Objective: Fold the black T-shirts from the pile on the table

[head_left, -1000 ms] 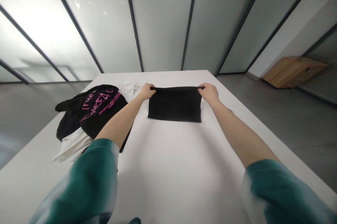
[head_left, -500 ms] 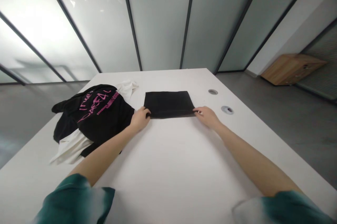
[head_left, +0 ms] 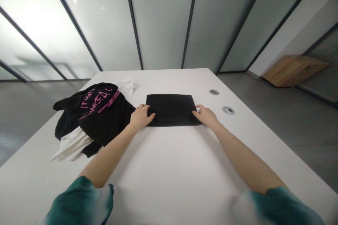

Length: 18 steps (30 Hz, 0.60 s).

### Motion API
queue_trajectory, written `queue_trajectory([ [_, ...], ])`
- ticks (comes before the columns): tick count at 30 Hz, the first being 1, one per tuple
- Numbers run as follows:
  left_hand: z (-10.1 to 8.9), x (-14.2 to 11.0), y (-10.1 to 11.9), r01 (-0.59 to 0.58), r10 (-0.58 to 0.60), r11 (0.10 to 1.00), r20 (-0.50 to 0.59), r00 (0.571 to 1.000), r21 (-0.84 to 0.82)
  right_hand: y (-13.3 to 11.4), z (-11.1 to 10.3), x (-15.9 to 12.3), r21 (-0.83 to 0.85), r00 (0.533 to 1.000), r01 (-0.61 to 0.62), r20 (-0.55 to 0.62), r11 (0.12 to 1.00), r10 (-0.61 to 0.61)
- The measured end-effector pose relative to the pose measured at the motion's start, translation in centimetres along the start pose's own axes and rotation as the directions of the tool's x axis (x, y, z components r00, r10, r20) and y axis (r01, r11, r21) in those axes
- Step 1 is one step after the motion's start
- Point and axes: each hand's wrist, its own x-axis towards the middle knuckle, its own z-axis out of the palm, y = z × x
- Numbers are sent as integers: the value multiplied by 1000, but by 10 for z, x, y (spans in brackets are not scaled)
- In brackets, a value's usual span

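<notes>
A black cloth folded into a flat rectangle (head_left: 173, 110) lies on the white table (head_left: 169, 161) in front of me; its kind of garment cannot be told. My left hand (head_left: 141, 116) rests at its left edge, thumb spread away from the fingers and lying on top of the cloth. At the right edge, my right hand (head_left: 206, 115) touches it the same way, thumb on the fabric and fingers apart. Neither hand is closed round the cloth. Left of my left hand, a black garment with pink lettering (head_left: 105, 112) lies crumpled in a pile.
White fabric (head_left: 72, 144) shows under the near side of the pile, and more white fabric (head_left: 128, 87) behind it. Two round inserts, one farther off (head_left: 214, 92) and one nearer (head_left: 228, 110), sit in the tabletop at right. A wooden cabinet (head_left: 293, 70) stands beyond on the floor.
The folded cloth's near edge now lies closer to me and its rectangle looks deeper. Both hands have let go of its near corners, their thumbs spreading onto the cloth.
</notes>
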Motion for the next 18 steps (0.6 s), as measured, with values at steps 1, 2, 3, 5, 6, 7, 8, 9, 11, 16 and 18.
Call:
queue_trajectory([
  [1,7,0,-1,-34,34,999,-7,999,2,-2,4,1,-12,1000,-3,-29,1000,3],
  [2,14,0,-3,-74,74,997,-5,997,2,-2,9,2,-33,998,4,-66,999,-7],
  [3,21,-1,-6,-110,110,994,6,994,-3,-2,15,2,-61,994,21,-107,998,-28],
  [5,34,-1,-12,-160,161,987,49,986,-29,0,26,2,-115,979,66,-187,991,-87],
  [6,39,0,-15,-174,177,983,67,982,-49,2,31,2,-129,968,92,-223,987,-119],
  [7,43,0,-18,-182,186,981,75,980,-66,4,35,2,-132,954,124,-258,983,-155],
  [8,45,1,-21,-185,191,979,76,979,-80,6,38,2,-127,936,165,-293,978,-195],
  [9,47,1,-23,-189,196,978,71,978,-90,7,39,2,-117,913,216,-327,969,-243],
  [11,49,2,-25,-194,200,976,57,978,-101,8,41,2,-98,859,342,-372,935,-353],
  [16,48,2,-24,-188,195,976,48,980,-110,1,42,-1,-68,790,559,-258,826,-556],
  [18,46,1,-23,-183,189,977,53,981,-107,-1,42,-2,-70,791,582,-185,810,-584],
])
